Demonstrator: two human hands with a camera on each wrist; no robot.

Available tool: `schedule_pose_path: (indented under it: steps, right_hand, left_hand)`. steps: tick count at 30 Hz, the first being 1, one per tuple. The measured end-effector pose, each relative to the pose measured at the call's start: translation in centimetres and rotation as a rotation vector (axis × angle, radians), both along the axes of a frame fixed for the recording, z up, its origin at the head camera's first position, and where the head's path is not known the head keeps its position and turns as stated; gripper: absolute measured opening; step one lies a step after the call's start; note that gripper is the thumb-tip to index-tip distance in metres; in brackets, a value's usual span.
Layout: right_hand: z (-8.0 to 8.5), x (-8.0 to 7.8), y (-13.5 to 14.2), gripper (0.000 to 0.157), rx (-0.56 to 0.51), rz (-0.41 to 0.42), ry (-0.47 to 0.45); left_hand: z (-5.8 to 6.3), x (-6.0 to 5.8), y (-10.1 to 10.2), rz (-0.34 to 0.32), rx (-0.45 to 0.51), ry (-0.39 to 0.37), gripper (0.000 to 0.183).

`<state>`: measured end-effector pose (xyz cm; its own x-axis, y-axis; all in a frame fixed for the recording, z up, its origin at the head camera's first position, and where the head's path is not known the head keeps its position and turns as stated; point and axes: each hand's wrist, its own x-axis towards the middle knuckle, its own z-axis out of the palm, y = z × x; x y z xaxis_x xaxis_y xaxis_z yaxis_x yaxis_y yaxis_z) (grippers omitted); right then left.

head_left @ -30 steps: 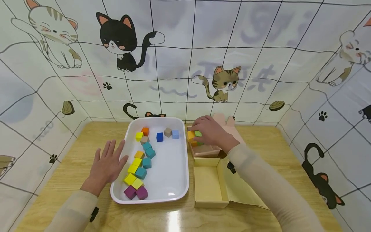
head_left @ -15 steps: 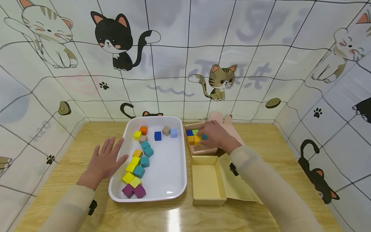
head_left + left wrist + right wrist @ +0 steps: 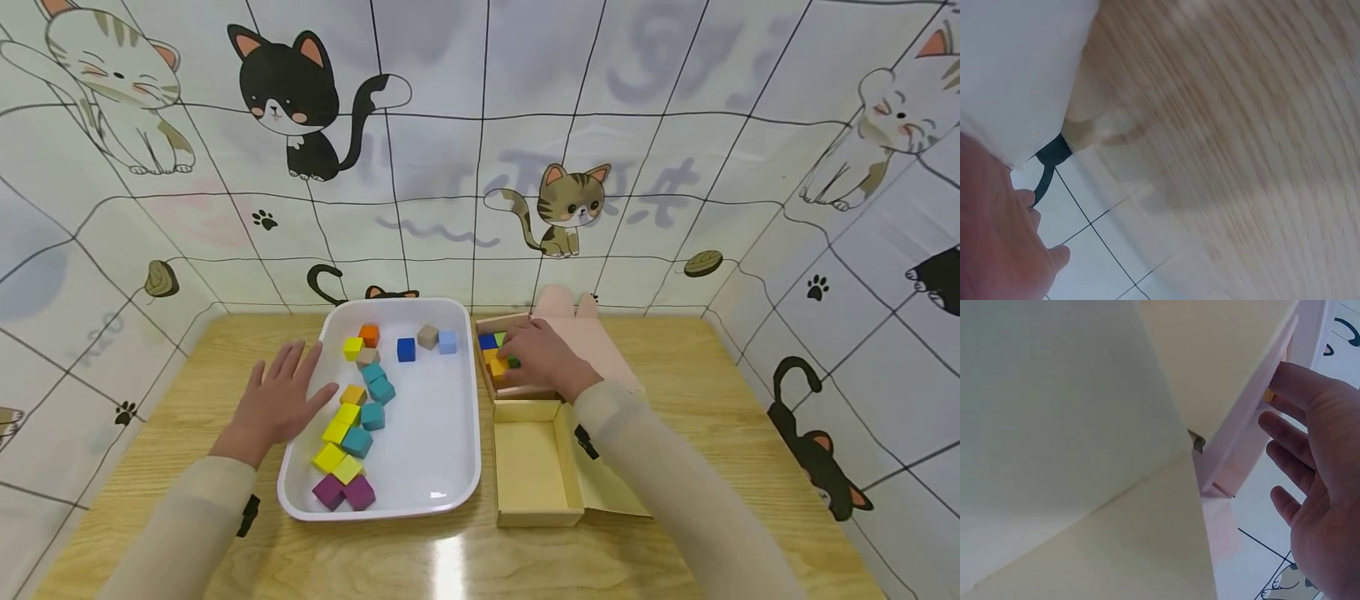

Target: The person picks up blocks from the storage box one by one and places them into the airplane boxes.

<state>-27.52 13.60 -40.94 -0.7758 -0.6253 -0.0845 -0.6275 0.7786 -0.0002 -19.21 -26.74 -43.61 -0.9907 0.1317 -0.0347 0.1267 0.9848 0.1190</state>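
My right hand (image 3: 543, 354) is inside the pink box (image 3: 483, 379), thumb and forefinger at an orange block (image 3: 498, 368) they seem to pinch. Its other fingers bend loosely in the right wrist view. A blue block (image 3: 487, 342) and a green block (image 3: 513, 362) sit in the box close by, others being hidden under the hand. My left hand (image 3: 273, 400), fingers spread, lies over the left rim of the white tray (image 3: 431, 450) and holds nothing. The tray bears several teal blocks (image 3: 357, 442), several yellow blocks (image 3: 328, 457) and purple blocks (image 3: 359, 493).
A bare-bottomed tan box (image 3: 531, 467) stands nearer me, just below the pink one, its lid folded out right. The pink box's eared lid (image 3: 581, 333) leans away to the right. Behind the wooden table (image 3: 735, 467) rises a cat-patterned backdrop (image 3: 450, 150).
My right hand shifts right within the pink box, baring several blocks, then comes back left over them. The left hand stays spread by the tray. The head view drifts slightly.
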Motion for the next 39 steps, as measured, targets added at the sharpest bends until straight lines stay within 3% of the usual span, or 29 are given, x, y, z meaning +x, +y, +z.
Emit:
schedule_pose_path:
  steps: [16,30,35,39]
  right_hand:
    - [-1.6,-0.2,-1.1,0.035,0.045,-0.023,0.053]
    - [-2.3,-0.5,-1.7,0.032,0.097,0.018,0.205]
    - [-2.3,-0.5,-1.8,0.031,0.088,0.009,0.189]
    - [-1.4,-0.5,-1.8,0.025,0.016,-0.007,0.166]
  left_hand:
    - [-0.4,0.3,0.0,0.029,-0.006,-0.018,0.078]
    - [-0.3,0.3,0.2,0.046,0.004,0.001,0.078]
    - [-0.3,0.4,0.2,0.048,0.006,0.006,0.078]
    - [-0.3,0.4,0.2,0.049,0.004,0.007,0.078]
